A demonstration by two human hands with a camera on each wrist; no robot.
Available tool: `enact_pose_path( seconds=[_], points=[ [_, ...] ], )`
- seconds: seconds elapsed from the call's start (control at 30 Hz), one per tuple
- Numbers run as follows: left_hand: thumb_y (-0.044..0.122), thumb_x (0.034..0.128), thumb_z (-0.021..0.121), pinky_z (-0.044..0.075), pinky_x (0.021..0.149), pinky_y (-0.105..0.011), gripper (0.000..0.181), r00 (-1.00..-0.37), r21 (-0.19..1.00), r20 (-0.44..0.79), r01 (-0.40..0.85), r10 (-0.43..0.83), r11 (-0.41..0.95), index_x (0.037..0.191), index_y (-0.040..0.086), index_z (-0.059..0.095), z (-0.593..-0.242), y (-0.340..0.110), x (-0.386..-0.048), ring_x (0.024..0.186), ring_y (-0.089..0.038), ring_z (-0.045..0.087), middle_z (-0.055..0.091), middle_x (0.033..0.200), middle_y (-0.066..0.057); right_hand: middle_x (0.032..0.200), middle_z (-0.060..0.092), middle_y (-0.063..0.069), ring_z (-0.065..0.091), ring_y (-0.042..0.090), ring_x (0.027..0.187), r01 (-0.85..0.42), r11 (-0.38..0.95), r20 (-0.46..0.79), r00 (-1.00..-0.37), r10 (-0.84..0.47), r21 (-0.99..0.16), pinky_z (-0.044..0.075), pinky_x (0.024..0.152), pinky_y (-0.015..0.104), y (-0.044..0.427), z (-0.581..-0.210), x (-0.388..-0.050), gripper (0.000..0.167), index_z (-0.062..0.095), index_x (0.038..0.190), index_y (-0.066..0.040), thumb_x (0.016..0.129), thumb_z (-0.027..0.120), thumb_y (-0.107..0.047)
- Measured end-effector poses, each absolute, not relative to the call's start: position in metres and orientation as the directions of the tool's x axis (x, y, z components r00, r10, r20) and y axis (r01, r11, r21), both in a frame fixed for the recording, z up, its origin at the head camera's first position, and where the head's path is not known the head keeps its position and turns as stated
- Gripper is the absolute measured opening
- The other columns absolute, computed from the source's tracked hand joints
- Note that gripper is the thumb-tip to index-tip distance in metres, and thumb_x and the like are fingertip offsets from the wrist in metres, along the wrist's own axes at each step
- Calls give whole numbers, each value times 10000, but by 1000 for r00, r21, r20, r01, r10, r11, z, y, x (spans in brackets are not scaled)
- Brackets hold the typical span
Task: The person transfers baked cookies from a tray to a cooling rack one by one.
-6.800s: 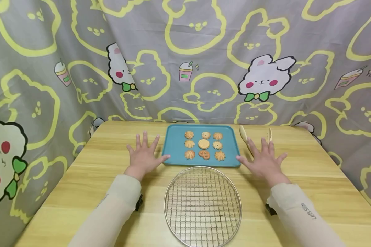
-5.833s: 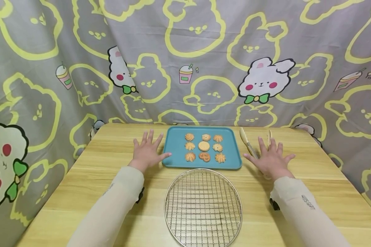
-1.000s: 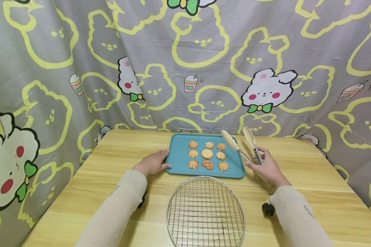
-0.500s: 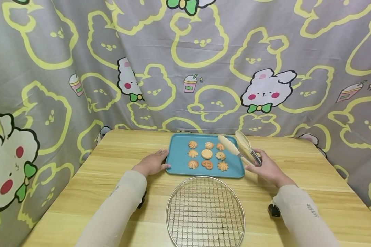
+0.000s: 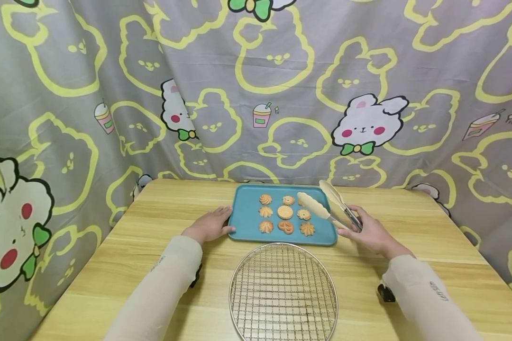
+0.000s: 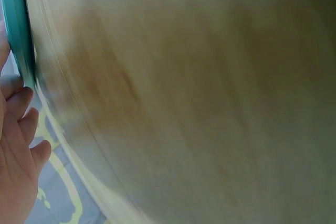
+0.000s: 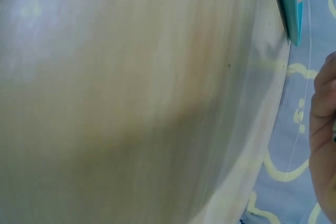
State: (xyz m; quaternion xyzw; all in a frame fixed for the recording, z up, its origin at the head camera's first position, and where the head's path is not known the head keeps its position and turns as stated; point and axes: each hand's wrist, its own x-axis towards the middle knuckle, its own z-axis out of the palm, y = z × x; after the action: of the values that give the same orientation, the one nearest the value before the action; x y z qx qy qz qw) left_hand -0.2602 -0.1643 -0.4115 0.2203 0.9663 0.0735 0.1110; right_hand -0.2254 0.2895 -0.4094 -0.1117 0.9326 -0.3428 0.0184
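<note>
In the head view my left hand (image 5: pixel 209 225) holds the left edge of the teal tray (image 5: pixel 244 222), with its thumb on the rim at the near corner. Several biscuits lie in rows on that tray, among them a round biscuit (image 5: pixel 285 211) and a pretzel-shaped biscuit (image 5: pixel 286 227). Spread tongs (image 5: pixel 315 206) with cream scalloped tips hang over the tray's right part, partly covering the back right biscuit. My right hand (image 5: pixel 370 232) grips their metal arms. The left wrist view catches fingers (image 6: pixel 21 98) at the tray's side; the right wrist view barely shows the right hand.
A round wire rack (image 5: pixel 283 293) lies on the wooden table (image 5: pixel 132 265) just in front of the tray. Behind the table hangs a patterned grey curtain (image 5: pixel 294 85).
Earlier both hands were spread beside the tray. The left hand then took the tray's edge and the right hand took the tongs. Over the last second the tongs moved left and down.
</note>
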Motion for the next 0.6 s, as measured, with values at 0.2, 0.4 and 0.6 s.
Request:
enact_pose_path(
  seconds=[0.2, 0.4, 0.6],
  points=[
    [438, 990, 472, 188, 1134, -482, 723, -878, 187, -177, 414, 445, 891, 1511, 12, 210, -410, -165, -259, 1420, -321, 160, 214, 1551, -136, 781, 484, 47, 446, 185, 639, -239, 740, 63, -964, -257, -628, 398, 583, 303, 291, -403, -223, 860, 274, 1468, -93, 836, 698, -495],
    [421, 993, 477, 195, 1130, -492, 713, -876, 189, -173, 419, 450, 888, 1506, 0, 218, -408, -164, -258, 1416, -332, 167, 220, 1548, -146, 786, 505, 31, 450, 171, 635, -275, 754, 70, -954, -292, -597, 410, 611, 306, 295, -400, -220, 868, 294, 1481, -63, 830, 726, -442],
    [420, 992, 479, 197, 1130, -487, 711, -876, 194, -176, 416, 449, 888, 1506, 2, 221, -408, -164, -258, 1417, -329, 166, 221, 1548, -144, 772, 523, -15, 469, 144, 631, -329, 776, 88, -938, -337, -538, 425, 620, 299, 299, -399, -218, 839, 369, 1442, -9, 822, 734, -440]
  ],
)
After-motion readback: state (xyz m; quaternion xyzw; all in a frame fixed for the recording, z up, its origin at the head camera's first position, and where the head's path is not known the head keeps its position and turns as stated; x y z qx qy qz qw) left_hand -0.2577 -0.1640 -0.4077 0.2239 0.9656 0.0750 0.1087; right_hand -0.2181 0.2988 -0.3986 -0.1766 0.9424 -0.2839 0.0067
